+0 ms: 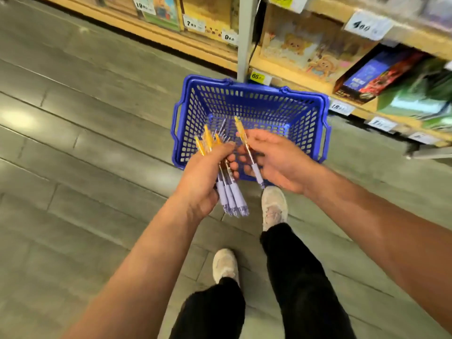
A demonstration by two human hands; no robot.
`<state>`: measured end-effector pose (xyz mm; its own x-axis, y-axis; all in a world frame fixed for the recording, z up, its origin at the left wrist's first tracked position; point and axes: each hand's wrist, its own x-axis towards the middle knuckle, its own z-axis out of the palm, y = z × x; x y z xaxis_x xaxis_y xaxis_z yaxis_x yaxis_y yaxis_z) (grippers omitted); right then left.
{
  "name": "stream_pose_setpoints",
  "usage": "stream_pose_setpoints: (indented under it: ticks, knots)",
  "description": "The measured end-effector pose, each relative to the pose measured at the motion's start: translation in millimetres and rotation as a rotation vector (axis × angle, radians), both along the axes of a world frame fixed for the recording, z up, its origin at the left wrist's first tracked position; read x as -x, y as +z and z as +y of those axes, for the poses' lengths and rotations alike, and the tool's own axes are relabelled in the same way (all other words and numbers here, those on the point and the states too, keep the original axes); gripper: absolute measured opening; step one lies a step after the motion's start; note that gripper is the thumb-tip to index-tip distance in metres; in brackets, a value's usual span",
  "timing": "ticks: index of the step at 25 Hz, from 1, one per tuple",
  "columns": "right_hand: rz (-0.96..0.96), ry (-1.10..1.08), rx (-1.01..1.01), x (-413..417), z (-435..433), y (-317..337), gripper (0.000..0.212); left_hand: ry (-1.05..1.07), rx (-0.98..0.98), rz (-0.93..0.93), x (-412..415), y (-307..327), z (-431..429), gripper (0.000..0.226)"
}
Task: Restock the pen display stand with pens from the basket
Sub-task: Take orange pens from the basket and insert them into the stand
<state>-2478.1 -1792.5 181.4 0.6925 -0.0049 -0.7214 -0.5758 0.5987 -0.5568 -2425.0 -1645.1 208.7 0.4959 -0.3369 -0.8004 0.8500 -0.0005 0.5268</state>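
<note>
Pens (232, 192) bunched in left hand (203, 177) | right hand (274, 160) pinches single pen (247, 145) over basket (254, 94) | align tips before carrying to stand.

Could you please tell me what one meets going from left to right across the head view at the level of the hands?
The left hand → the bundle of pens it grips → single pen → right hand, which holds that pen. The blue basket spans behind them all, so it is left out.
</note>
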Motion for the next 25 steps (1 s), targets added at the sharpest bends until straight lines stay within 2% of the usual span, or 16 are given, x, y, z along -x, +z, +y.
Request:
stream_pose_setpoints:
  ticks: [8,13,19,25]
  knots:
    - [-0.076,-0.085,0.067,79,58,303,0.019,-0.081,0.106,0.029,42,278,57,0.019]
    - [-0.136,-0.103,0.322,136,76,445,0.014,-0.214,0.14,-0.028,89,411,67,0.018]
    - [-0.154,-0.113,0.447,184,58,538,0.01,-0.316,0.213,-0.089,129,500,43,0.016]
    - [-0.17,-0.234,0.521,226,-4,572,0.018,-0.35,0.172,-0.138,154,537,-13,0.023]
